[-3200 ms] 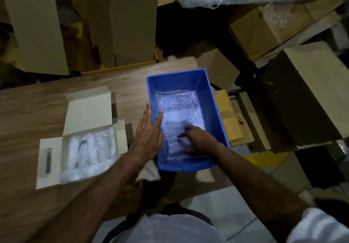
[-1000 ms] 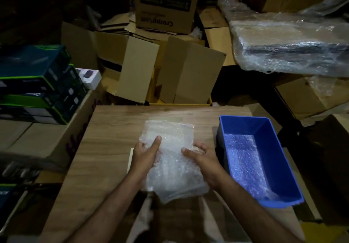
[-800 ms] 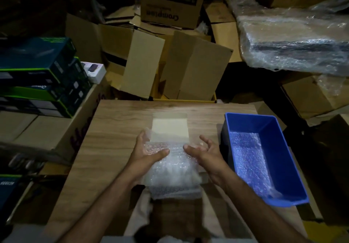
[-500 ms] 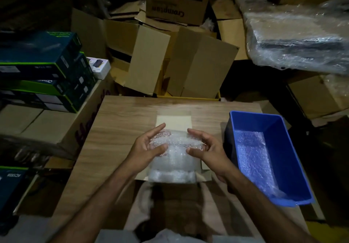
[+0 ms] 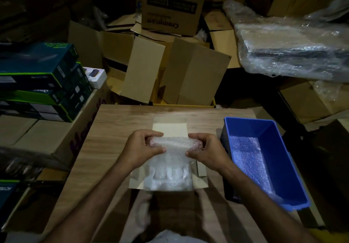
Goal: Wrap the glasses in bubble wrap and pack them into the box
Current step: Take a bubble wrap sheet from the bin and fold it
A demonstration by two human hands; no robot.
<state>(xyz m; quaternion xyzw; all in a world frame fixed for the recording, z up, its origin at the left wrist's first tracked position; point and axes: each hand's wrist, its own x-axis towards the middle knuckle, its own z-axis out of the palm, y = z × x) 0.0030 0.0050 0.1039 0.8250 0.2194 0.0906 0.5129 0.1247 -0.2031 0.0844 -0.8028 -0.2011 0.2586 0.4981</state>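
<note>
Room: dim storeroom, with brown cardboard cartons (image 5: 190, 72) heaped behind the bench and one printed carton (image 5: 170, 2) standing on top of the pile.
Bench: wood-grain top (image 5: 117, 121), lit mostly in the middle.
Box: small white box (image 5: 170, 129) lying open at the bench's centre, its lid flap folded away toward the far side and its side flaps spread out.
Box contents: several bubble-wrapped glasses (image 5: 168, 176) packed side by side in the near part of the box; how many is hard to count through the film.
Bubble wrap: a rolled bundle (image 5: 173, 142) held level above the box, between both hands, with a loose sheet hanging from it down onto the packed pieces. Whether a glass sits inside the roll cannot be made out.
Left hand: left hand (image 5: 143, 148) grips the roll's left end, fingers curled over the top and thumb beneath.
Right hand: right hand (image 5: 205, 150) grips the right end in the same way, fingers wrapped round it.
Blue bin: blue plastic bin (image 5: 279, 148) on the bench's right edge, just beside the box, with a bubble-wrap sheet (image 5: 249, 159) lying along its bottom.
Left side: stacked dark green retail boxes (image 5: 41, 80) on top of a large carton (image 5: 49, 135).
Right rear: flat bundle covered in clear plastic film (image 5: 294, 48).
</note>
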